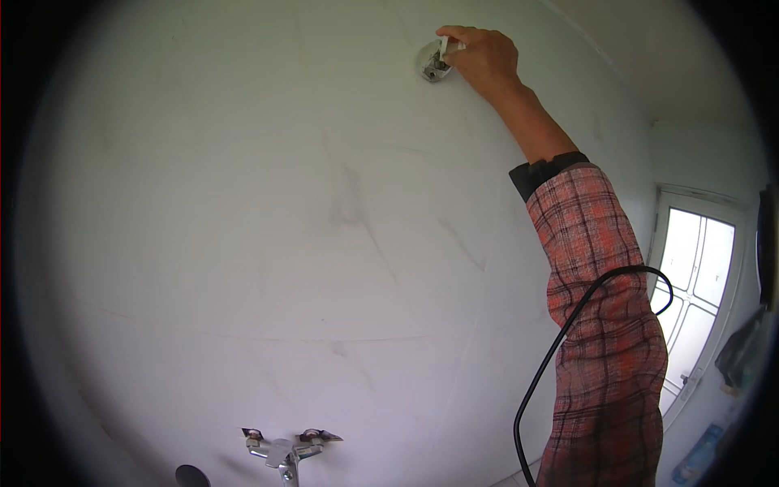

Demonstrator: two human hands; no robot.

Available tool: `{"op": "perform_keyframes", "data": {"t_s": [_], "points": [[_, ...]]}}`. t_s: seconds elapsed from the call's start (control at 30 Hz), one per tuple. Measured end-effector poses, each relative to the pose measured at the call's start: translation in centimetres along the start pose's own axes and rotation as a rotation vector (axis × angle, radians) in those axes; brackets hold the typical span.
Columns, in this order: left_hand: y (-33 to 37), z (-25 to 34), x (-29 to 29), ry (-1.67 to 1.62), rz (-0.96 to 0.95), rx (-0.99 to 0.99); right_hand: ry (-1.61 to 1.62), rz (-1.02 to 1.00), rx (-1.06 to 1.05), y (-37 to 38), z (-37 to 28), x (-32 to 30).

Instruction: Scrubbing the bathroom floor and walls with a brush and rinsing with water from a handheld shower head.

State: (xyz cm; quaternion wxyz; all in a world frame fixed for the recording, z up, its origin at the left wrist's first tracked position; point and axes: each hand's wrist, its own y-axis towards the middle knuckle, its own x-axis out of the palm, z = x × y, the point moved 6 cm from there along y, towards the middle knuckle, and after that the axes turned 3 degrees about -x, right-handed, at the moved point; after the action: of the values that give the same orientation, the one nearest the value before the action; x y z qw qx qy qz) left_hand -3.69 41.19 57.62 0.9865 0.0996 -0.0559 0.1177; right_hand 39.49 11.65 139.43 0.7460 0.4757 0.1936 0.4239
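Observation:
High on the pale wall [243, 203], my right hand [487, 61] reaches up from the lower right. Its fingers are closed on a small white flat piece [444, 49], seen nearly edge-on; its exact kind does not show. The piece is held against a rough grey patch [432, 65] in the wall, with a small dark hole at its lower part. What lies behind my fingers is hidden. My left hand is out of the picture.
A chrome mixer tap [281, 453] sticks out of the wall at the bottom, near a dark rounded object [192, 476]. A black cable [542, 365] loops across my plaid sleeve. To the right stand a glazed white door [690, 268], a dark bag [740, 353] and a blue item [698, 454].

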Motion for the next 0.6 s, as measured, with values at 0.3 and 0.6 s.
{"op": "perform_keyframes", "data": {"t_s": [0.3,0.6], "points": [[-0.8,0.9,2.2,-0.025,0.03,-0.024,-0.159,0.057,-0.175,0.3,-0.5,0.2],[-2.6,-1.1,1.2,-0.061,0.067,-0.023,-0.29,0.008,-0.198,-1.1,-0.6,1.2]]}}
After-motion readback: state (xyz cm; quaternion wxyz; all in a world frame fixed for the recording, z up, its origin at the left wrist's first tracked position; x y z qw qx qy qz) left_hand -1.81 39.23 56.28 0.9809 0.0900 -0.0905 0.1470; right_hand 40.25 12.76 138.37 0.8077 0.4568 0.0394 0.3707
